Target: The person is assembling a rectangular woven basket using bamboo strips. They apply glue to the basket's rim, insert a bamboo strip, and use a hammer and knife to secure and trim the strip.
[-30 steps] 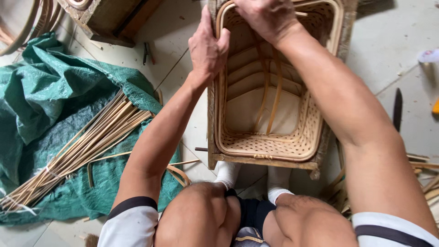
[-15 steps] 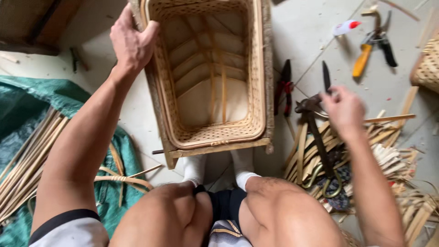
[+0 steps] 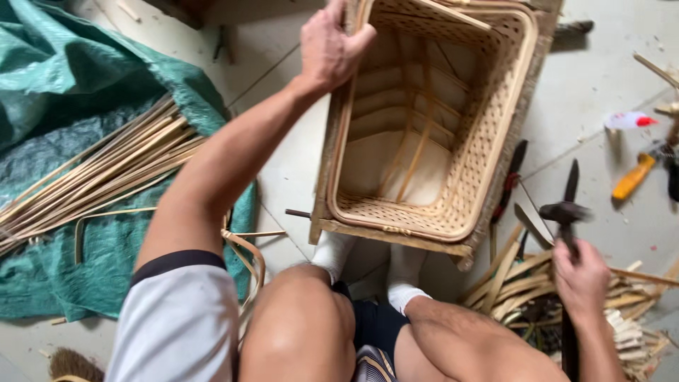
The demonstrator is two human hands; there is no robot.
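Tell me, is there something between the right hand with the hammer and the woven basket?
Nothing solid stands between them. The right hand holds a dark hammer beside the woven basket, which the left hand grips at its rim. Only a red-handled tool lies flat on the floor in that gap.

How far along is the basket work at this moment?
Done: the rectangular woven cane basket has walls and rim woven. In hand: left hand grips its rim; right hand holds a dark-headed hammer. Left: loose cane strips lie unused on the green tarp.
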